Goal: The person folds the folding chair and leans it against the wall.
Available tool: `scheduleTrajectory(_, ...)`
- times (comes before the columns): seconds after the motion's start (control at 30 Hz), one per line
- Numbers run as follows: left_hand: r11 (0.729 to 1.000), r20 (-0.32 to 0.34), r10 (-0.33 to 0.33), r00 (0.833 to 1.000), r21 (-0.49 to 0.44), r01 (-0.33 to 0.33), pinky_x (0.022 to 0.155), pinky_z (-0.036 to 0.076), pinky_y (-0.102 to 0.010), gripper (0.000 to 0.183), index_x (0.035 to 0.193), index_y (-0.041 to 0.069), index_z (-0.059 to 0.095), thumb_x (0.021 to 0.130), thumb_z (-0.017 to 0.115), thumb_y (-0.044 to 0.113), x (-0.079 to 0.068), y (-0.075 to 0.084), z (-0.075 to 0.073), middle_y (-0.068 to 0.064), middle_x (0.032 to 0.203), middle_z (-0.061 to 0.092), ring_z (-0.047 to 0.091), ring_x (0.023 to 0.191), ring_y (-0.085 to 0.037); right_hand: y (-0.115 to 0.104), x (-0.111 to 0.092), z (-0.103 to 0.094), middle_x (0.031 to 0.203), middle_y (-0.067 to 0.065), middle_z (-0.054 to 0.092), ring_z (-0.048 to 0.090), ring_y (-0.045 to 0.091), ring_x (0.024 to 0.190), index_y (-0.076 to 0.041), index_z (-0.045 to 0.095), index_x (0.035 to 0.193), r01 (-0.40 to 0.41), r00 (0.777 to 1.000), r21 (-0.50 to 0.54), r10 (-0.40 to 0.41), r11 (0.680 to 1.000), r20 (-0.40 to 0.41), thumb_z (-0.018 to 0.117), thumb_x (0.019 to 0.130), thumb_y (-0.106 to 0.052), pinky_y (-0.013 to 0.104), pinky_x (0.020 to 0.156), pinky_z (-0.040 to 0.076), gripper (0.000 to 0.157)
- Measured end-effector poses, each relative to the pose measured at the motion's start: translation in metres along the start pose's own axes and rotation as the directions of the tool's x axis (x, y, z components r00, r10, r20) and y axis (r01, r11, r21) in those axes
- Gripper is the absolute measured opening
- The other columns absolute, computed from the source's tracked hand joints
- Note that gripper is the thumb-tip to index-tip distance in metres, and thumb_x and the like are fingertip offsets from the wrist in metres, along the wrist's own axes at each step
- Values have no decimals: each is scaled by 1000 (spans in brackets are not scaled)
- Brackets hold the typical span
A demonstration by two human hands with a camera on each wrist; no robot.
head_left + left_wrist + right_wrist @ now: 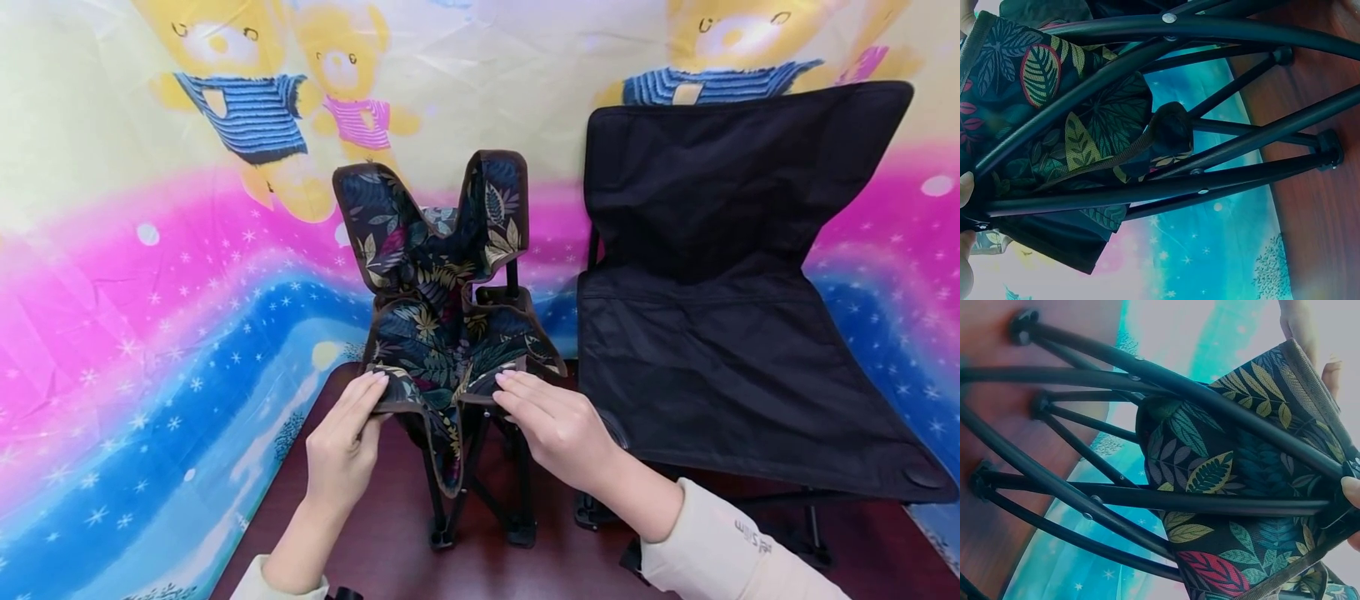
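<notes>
A small folding chair (423,333) with dark leaf-print fabric stands partly folded, its seat sagging in a deep crease down the middle. My left hand (341,454) grips the seat's front left corner, fingers over the top and thumb below. At the front right corner my right hand (562,425) holds on the same way. Crossed black tube legs (1210,187) show under the fabric in the left wrist view, with a thumb and finger (965,187) at the corner joint. In the right wrist view, fingertips (1352,490) pinch the other black corner joint (1335,512).
A larger black folding chair (720,350) stands opened close on the right. Both chairs are on a dark red-brown tabletop (360,533). A printed cloth backdrop (187,400) with bears and snowflakes hangs behind and along the left side.
</notes>
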State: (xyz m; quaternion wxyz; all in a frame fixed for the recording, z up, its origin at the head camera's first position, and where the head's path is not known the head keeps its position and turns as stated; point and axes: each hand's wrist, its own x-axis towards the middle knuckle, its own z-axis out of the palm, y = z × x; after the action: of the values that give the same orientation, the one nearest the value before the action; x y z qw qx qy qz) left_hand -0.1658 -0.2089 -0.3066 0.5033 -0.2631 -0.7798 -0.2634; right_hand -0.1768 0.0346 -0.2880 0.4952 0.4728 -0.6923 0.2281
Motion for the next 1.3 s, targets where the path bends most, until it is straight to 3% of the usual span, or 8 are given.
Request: scheduleTrajectory(1.3, 999, -42, -39, 998, -16, 39, 89, 37, -20, 31, 103, -1, 63, 88, 50, 23, 3, 1, 8, -14, 103, 60, 55, 96, -28, 0, 4, 12, 95, 17, 62, 59, 24, 90, 4, 64, 88, -59, 998, 33, 59, 998, -5, 38, 92, -7, 32, 78, 46, 28)
